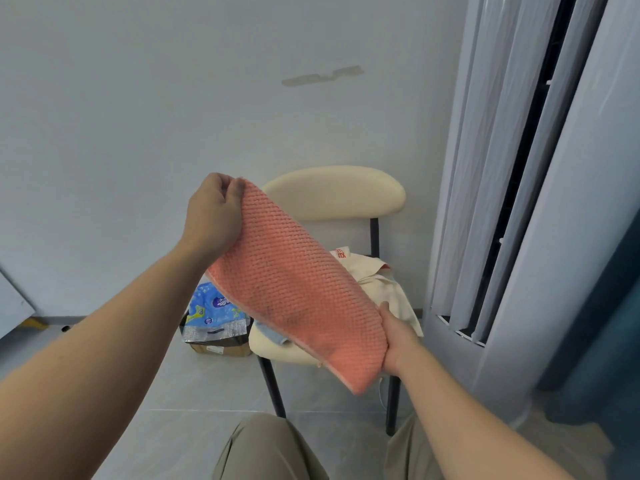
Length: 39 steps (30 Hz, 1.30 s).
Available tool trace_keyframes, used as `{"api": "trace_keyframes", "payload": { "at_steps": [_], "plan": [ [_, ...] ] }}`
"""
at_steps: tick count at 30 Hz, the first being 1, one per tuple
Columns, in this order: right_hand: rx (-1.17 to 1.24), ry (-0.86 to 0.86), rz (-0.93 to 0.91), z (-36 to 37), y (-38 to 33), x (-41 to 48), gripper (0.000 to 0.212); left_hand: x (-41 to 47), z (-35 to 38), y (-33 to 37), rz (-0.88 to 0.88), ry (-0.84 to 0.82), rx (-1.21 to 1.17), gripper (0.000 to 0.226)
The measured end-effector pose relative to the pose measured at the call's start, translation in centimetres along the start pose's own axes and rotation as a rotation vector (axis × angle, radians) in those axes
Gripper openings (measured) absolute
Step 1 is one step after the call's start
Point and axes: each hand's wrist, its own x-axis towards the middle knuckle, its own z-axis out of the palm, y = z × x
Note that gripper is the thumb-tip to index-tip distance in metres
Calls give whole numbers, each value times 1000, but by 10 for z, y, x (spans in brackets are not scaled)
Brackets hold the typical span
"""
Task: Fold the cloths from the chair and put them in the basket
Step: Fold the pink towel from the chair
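An orange waffle-weave cloth (298,289), folded into a long strip, is stretched in the air above the chair. My left hand (213,213) pinches its upper far end. My right hand (398,341) grips its lower near end. Behind and below it stands a cream chair (332,192) with black legs. A cream cloth (384,289) with red print lies crumpled on the seat, and a corner of a light blue cloth (273,336) peeks out under the orange one. No basket is in view.
A blue and white plastic package (214,313) sits on a cardboard box (221,348) on the floor left of the chair. Grey curtains (519,168) hang at the right. My knees in khaki trousers (266,448) are at the bottom.
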Motion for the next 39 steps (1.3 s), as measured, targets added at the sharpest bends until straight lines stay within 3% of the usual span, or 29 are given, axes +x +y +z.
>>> {"api": "trace_keyframes", "payload": {
  "at_steps": [7,12,16,20,25,35,39],
  "plan": [
    [159,-41,-34,-2,-6,2,43,2,-1,-4,13,-1,21,31],
    [109,22,-128,-2,-14,9,31,1,-2,-12,7,25,25,30],
    [50,38,-222,0,-29,13,46,-2,-2,-24,-33,65,13,32],
    [-46,-129,-138,5,-38,4,40,-1,-4,-28,-83,111,-32,32],
    [-134,-155,43,1,-37,-6,30,2,-7,-29,-98,134,-44,32],
    [-23,-126,-505,19,-66,-22,34,5,-10,-56,-257,154,-146,45],
    [-14,-328,-527,28,-84,-34,43,3,-5,-63,-335,158,-205,48]
  ]
}}
